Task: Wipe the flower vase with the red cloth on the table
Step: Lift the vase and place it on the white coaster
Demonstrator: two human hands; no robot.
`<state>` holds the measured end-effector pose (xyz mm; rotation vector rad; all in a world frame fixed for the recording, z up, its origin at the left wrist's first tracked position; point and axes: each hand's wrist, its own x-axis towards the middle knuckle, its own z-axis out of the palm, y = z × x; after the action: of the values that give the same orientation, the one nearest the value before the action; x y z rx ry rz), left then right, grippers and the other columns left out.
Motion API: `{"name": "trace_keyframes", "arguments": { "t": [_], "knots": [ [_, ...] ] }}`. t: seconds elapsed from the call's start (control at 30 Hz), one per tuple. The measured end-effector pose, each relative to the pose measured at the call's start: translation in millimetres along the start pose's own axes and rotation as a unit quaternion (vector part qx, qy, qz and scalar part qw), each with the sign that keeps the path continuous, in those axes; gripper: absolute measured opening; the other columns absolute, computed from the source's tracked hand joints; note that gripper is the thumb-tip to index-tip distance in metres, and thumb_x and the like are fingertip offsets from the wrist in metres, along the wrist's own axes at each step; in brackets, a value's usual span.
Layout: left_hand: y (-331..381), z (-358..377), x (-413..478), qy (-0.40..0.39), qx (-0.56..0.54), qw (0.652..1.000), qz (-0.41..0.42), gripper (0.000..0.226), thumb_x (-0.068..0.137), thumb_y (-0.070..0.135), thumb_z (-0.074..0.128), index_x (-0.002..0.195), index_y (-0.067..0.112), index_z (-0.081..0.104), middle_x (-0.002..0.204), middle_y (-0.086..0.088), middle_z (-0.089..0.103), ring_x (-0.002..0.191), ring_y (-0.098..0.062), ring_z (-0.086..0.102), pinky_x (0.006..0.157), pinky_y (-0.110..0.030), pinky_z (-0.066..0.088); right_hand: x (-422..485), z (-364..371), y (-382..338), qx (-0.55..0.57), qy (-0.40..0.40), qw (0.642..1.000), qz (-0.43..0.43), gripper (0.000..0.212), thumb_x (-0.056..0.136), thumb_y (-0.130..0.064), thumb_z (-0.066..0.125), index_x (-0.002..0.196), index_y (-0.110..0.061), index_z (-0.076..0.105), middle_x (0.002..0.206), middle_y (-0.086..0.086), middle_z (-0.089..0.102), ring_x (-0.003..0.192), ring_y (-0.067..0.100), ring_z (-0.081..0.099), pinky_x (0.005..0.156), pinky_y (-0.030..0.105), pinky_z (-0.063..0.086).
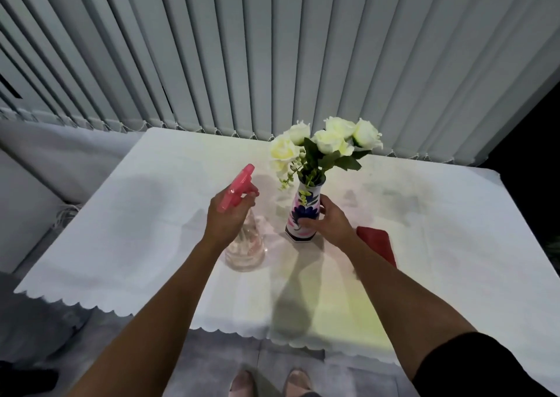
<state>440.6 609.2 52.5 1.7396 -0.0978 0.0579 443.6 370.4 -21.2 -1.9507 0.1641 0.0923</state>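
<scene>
A white flower vase [304, 208] painted with blue and pink flowers stands upright mid-table, holding white roses [325, 142]. My right hand [328, 221] wraps around the vase's lower right side. My left hand [225, 217] grips the neck of a clear spray bottle [246, 245] with a pink trigger head [238, 189], just left of the vase. The red cloth [378, 243] lies flat on the table to the right of the vase, partly hidden behind my right wrist.
The table wears a white scalloped tablecloth [136, 214]. Vertical blinds [272, 48] hang close behind the table's far edge. My feet [269, 381] show below the near edge. White cables [65, 214] lie on the floor at left.
</scene>
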Motion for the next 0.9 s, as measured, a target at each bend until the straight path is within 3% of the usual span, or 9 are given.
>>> {"name": "trace_keyframes", "arguments": {
  "t": [0.07, 0.17, 0.27, 0.4, 0.57, 0.63, 0.73, 0.9],
  "knots": [
    [-0.7, -1.5, -0.2, -0.006, -0.006, 1.0, -0.001, 0.026, 0.084, 0.033, 0.062, 0.087, 0.059, 0.065, 0.087, 0.005, 0.072, 0.082, -0.02, 0.069, 0.088, -0.044, 0.055, 1.9, -1.7, -2.7, 0.005, 0.003, 1.0, -0.004, 0.057, 0.065, -0.018, 0.086, 0.115, -0.023, 0.058, 0.105, -0.005, 0.07, 0.097, 0.016, 0.064, 0.079, 0.025, 0.053],
    [3.4, -5.2, 2.1, -0.007, 0.006, 1.0, 0.015, 0.027, 0.091, 0.031, 0.059, 0.087, 0.057, 0.065, 0.085, 0.003, 0.073, 0.076, -0.015, 0.07, 0.074, -0.034, 0.053, 5.7, -4.7, -16.0, 0.016, 0.008, 1.0, -0.014, 0.056, 0.064, -0.017, 0.087, 0.113, -0.021, 0.06, 0.103, -0.005, 0.07, 0.093, 0.017, 0.065, 0.077, 0.026, 0.054],
    [19.1, -10.1, 10.9, -0.027, 0.032, 0.999, 0.03, 0.022, 0.094, 0.042, 0.052, 0.096, 0.062, 0.061, 0.085, 0.004, 0.073, 0.076, -0.013, 0.07, 0.062, -0.029, 0.05, 15.4, -14.0, -42.7, 0.046, -0.001, 0.998, -0.031, 0.042, 0.069, -0.014, 0.083, 0.106, -0.017, 0.064, 0.102, 0.001, 0.072, 0.088, 0.02, 0.069, 0.077, 0.028, 0.056],
    [55.7, -14.0, 30.0, -0.078, 0.091, 0.99, 0.074, 0.03, 0.098, 0.047, 0.039, 0.122, 0.048, 0.056, 0.082, 0.005, 0.073, 0.083, -0.011, 0.07, 0.068, -0.023, 0.051, 25.6, -35.4, -101.1, 0.088, -0.003, 0.994, -0.064, 0.018, 0.081, -0.009, 0.072, 0.095, -0.019, 0.065, 0.092, 0.002, 0.071, 0.085, 0.02, 0.067, 0.077, 0.028, 0.055],
    [104.1, -13.1, 44.2, -0.098, 0.061, 0.988, 0.107, 0.05, 0.085, 0.063, 0.038, 0.124, 0.041, 0.06, 0.078, -0.005, 0.072, 0.079, -0.017, 0.068, 0.067, -0.026, 0.05, 26.4, -62.6, -164.8, 0.112, -0.011, 0.99, -0.09, 0.015, 0.089, -0.009, 0.062, 0.099, -0.02, 0.061, 0.092, 0.004, 0.067, 0.08, 0.017, 0.065, 0.067, 0.026, 0.057],
    [115.5, -16.5, 46.2, -0.085, 0.056, 0.986, 0.13, 0.048, 0.085, 0.064, 0.039, 0.122, 0.041, 0.061, 0.072, -0.005, 0.071, 0.07, -0.016, 0.067, 0.064, -0.026, 0.05, 25.7, -70.4, -181.6, 0.111, -0.003, 0.989, -0.102, 0.014, 0.09, -0.011, 0.061, 0.099, -0.021, 0.062, 0.094, 0.005, 0.068, 0.081, 0.018, 0.066, 0.067, 0.026, 0.057],
    [120.7, -21.5, 45.3, -0.078, 0.026, 0.987, 0.137, 0.037, 0.085, 0.061, 0.044, 0.105, 0.041, 0.069, 0.07, -0.006, 0.07, 0.061, -0.012, 0.064, 0.056, -0.023, 0.047, 27.4, -76.9, -196.6, 0.121, 0.02, 0.986, -0.114, 0.013, 0.089, -0.011, 0.061, 0.098, -0.02, 0.063, 0.092, 0.005, 0.069, 0.078, 0.016, 0.066, 0.063, 0.024, 0.055],
    [106.7, -21.1, 38.8, -0.094, 0.051, 0.986, 0.129, 0.04, 0.091, 0.051, 0.046, 0.125, 0.034, 0.061, 0.067, -0.01, 0.07, 0.049, -0.005, 0.057, 0.052, -0.02, 0.046, 31.1, -82.9, -209.6, 0.149, 0.075, 0.978, -0.127, 0.019, 0.086, -0.014, 0.066, 0.104, -0.016, 0.064, 0.097, 0.006, 0.072, 0.084, 0.02, 0.068, 0.068, 0.03, 0.057]
  ]
}}
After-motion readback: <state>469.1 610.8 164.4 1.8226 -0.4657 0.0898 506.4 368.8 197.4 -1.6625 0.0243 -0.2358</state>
